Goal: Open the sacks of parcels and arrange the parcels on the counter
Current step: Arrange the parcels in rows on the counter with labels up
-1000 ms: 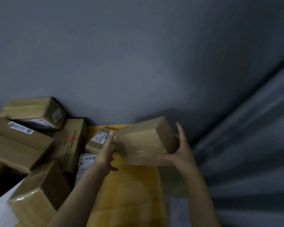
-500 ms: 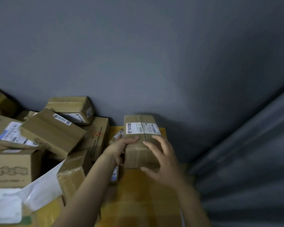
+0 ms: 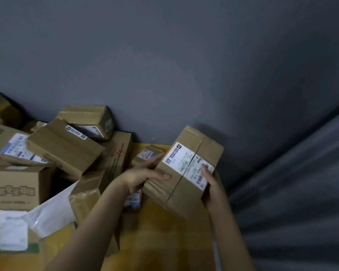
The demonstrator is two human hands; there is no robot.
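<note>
Parcel point(image 3: 184, 173) clamped in both grips, left hand point(image 3: 143, 177) and right hand point(image 3: 211, 188) on opposite long sides; long axis slants away rightward, over the desk point(image 3: 164, 241).

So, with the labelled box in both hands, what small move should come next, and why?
Probably lower the labelled box flat onto the bare yellow counter below it. The left hand and right hand hold it tilted, label up, and the pile of parcels fills the left side.
</note>
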